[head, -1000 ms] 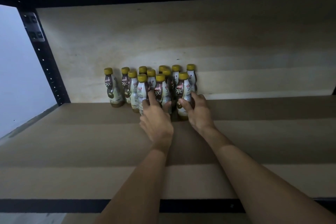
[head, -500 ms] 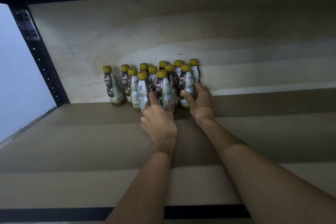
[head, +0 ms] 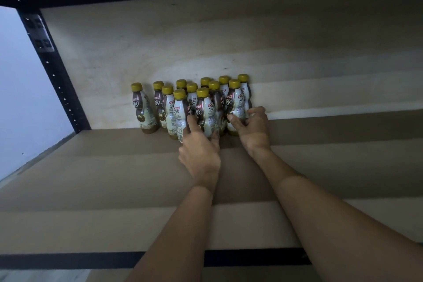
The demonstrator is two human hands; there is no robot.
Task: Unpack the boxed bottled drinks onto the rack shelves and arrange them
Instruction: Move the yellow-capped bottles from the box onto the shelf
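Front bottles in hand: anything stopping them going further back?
Yes. The left hand and right hand grip the front bottles directly, but rear bottles stand packed between them and the back panel.

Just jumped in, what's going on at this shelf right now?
A person is arranging yellow-capped Kopiko 78C bottles at the back of the wooden rack shelf. The left hand grips the front middle bottle, the right hand grips the front right bottle. All stand upright; one leftmost bottle stands apart from the cluster.
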